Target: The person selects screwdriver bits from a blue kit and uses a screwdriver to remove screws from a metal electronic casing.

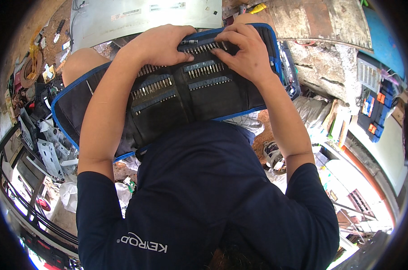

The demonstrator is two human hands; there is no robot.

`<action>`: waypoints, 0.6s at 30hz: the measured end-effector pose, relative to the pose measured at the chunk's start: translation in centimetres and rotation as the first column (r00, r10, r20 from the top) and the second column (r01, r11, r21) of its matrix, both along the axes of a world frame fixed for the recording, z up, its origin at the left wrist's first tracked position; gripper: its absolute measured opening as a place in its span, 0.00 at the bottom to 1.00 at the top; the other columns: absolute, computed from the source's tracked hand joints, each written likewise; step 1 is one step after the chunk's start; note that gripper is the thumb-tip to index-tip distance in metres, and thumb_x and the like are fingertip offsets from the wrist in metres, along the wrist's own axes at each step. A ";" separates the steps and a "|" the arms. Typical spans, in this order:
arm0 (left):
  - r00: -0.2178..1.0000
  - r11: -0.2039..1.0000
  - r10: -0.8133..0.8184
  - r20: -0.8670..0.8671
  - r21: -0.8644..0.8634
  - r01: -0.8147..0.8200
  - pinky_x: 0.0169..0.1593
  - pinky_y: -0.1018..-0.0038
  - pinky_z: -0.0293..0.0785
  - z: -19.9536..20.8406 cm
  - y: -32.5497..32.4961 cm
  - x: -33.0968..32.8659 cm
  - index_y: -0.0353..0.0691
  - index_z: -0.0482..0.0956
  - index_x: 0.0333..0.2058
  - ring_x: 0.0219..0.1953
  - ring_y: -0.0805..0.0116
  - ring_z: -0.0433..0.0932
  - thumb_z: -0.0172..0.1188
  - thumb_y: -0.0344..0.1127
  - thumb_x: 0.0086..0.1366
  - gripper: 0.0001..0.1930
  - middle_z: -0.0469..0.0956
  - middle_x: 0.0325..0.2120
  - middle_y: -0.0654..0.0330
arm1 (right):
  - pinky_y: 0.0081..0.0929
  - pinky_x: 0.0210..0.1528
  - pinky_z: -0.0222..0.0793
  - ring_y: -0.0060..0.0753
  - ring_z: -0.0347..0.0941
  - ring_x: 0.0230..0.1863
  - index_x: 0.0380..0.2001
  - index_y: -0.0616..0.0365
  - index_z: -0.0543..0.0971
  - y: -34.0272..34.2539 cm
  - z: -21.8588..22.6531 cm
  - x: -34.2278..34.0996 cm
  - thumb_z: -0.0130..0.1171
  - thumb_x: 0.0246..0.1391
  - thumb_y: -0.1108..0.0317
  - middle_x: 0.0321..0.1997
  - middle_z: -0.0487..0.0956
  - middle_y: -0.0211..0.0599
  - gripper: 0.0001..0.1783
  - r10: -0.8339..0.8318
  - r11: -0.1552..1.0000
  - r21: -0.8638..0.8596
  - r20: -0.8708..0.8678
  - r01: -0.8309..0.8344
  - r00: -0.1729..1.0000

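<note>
A black tool roll (163, 114) with blue edging lies unfolded across my lap, its rows of small metal screwdriver bits (206, 69) tucked into elastic strips. My left hand (161, 46) grips its far edge, the thumb lying on the top row and the other fingers partly hidden. A short silver piece (189, 42) rests between that thumb and index finger. At the right end of the same row, my right hand (246, 50) is curled with thumb and index finger around the bits. Whatever it pinches there is too small to make out.
Beyond the roll stands a pale metal panel (141, 20), with a wooden board (312, 22) to its right. Scrap metal parts (50, 157) crowd the left side. At the right are a blue and orange case (377, 110) and a concrete block (325, 67).
</note>
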State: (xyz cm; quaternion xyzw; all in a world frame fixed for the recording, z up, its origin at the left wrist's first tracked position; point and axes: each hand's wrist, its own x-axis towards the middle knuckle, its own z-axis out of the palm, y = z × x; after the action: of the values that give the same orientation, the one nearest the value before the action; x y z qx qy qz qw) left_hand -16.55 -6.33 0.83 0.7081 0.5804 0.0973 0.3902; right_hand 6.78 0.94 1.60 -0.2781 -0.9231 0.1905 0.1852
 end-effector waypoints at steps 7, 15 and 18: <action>1.000 1.000 -0.001 0.005 -0.001 0.001 0.52 0.60 0.74 -0.3 0.1 0.0 0.38 0.73 0.54 0.47 0.46 0.79 0.73 0.40 0.50 0.32 0.82 0.42 0.45 | 0.36 0.50 0.70 0.39 0.74 0.45 0.34 0.47 0.84 0.1 0.2 0.2 0.73 0.40 0.63 0.38 0.78 0.30 0.14 0.040 0.999 -0.017 0.009 -0.040 0.999; 1.000 1.000 0.000 -0.014 -0.030 -0.001 0.53 0.60 0.74 0.0 0.1 0.1 0.38 0.73 0.54 0.48 0.45 0.79 0.74 0.41 0.50 0.33 0.81 0.44 0.45 | 0.36 0.49 0.70 0.39 0.74 0.45 0.34 0.47 0.84 0.0 0.1 0.1 0.73 0.39 0.64 0.38 0.78 0.29 0.15 0.086 0.996 -0.009 -0.013 -0.086 0.996; 1.000 0.999 -0.005 -0.005 -0.034 0.005 0.53 0.60 0.74 0.2 0.2 0.0 0.38 0.73 0.55 0.48 0.45 0.79 0.73 0.41 0.50 0.33 0.81 0.44 0.44 | 0.35 0.49 0.70 0.38 0.74 0.44 0.32 0.48 0.84 0.0 0.0 -0.1 0.72 0.39 0.65 0.38 0.78 0.28 0.12 0.104 0.995 -0.001 -0.009 -0.104 0.995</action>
State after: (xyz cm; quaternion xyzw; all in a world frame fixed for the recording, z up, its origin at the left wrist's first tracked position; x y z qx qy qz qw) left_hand -16.55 -6.11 1.04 0.7031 0.5813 0.0848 0.4007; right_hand 6.72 0.92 1.64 -0.2290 -0.9354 0.2016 0.1790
